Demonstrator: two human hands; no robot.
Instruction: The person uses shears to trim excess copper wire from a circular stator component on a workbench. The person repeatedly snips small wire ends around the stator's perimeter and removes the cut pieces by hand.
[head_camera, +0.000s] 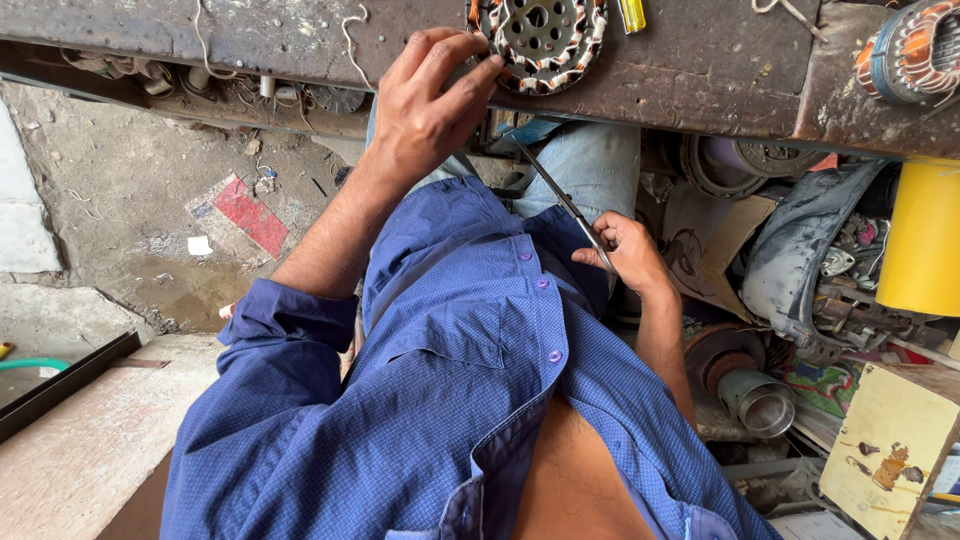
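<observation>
Left hand (425, 105) rests fingertips on the wound stator (538, 40) at the workbench (700, 70) edge; right hand (628, 255) grips thin scissors (560, 195), not yet at the windings.

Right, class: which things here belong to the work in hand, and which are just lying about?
In hand:
left hand on the wound stator
right hand holding a thin metal tool

Lying about:
yellow cylinder
second stator
metal can

A flattened red and white packet (240, 213) lies on the dirt floor at left, a small white paper scrap (199, 245) beside it. At lower right leans a pale yellow rectangular board (885, 445) bearing small dark pictures.
</observation>
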